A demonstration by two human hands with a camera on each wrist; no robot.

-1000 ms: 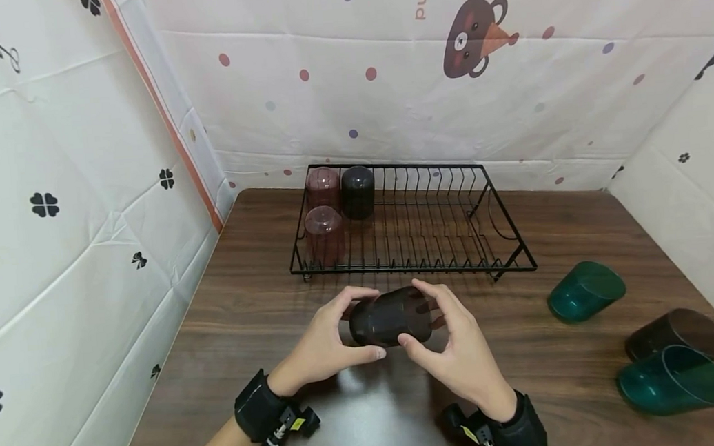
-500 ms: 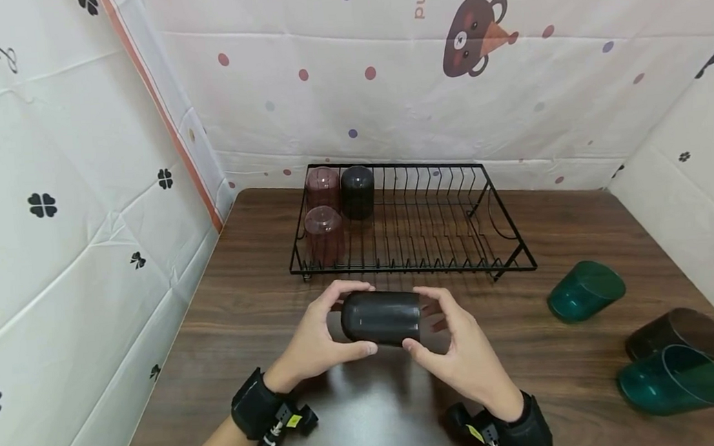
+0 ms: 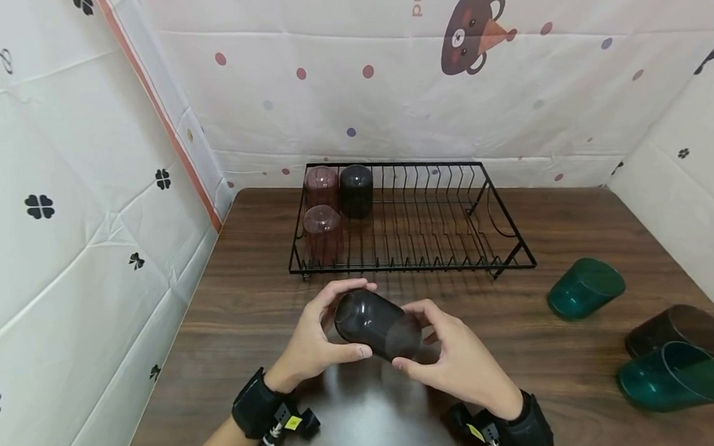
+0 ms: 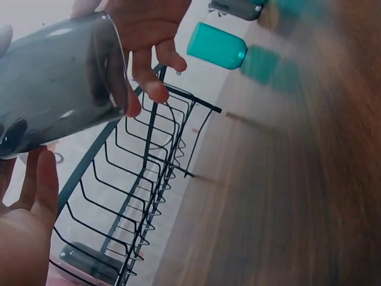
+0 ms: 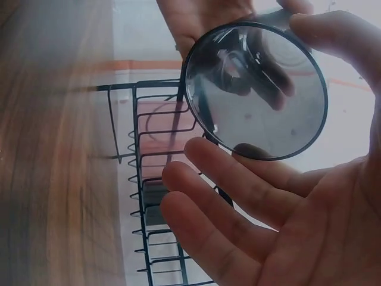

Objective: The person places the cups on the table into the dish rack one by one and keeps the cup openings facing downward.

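A dark grey see-through drinking glass (image 3: pixel 373 322) is held between both hands, lying tilted above the table in front of the rack. My left hand (image 3: pixel 316 343) grips it near its closed base, with the thumb below and fingers behind. At the other end, my right hand (image 3: pixel 456 354) holds the open rim between thumb and forefinger. In the right wrist view the glass's round mouth (image 5: pixel 256 89) faces the camera, and the other fingers (image 5: pixel 208 229) of that hand stand apart from it. The left wrist view catches the glass's side (image 4: pixel 59 77) and rim.
Behind the hands is a black wire dish rack (image 3: pixel 410 270). Upside down at its left stand a front pink glass (image 3: pixel 323 236), a rear pink glass (image 3: pixel 321 187) and a dark glass (image 3: pixel 357 192). Rightward lie a green glass (image 3: pixel 585 288), a brown glass (image 3: pixel 678 332) and another green glass (image 3: pixel 672 377).
The grey glass has turned in the hands, its mouth swinging down toward the front right. My right hand has shifted slightly with it, while the left has barely moved. The rack looks unchanged.
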